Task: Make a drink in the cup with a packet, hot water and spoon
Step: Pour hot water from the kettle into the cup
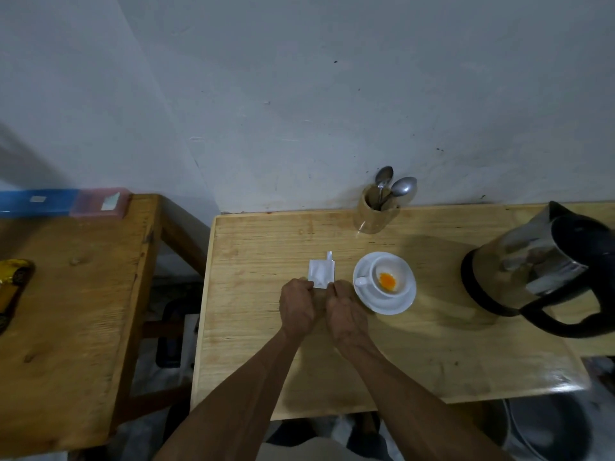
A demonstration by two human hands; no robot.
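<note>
A small white packet [320, 271] with a torn strip sticking up at its top right corner is held over the table. My left hand [297, 306] pinches its lower left corner and my right hand [346, 311] pinches its lower right corner. Just to the right stands a white cup [389, 277] on a white saucer [396, 304], with orange powder in the cup's bottom. Two metal spoons [394, 186] stand in a wooden holder [376, 214] at the back by the wall. A steel kettle [539, 264] with a black handle stands at the right.
The light wooden table [266, 327] stands against a grey wall. A second wooden table [73, 311] is to the left across a gap, carrying a yellow object [13, 284] and blue and pink boxes [66, 201]. A bucket rim shows at bottom right.
</note>
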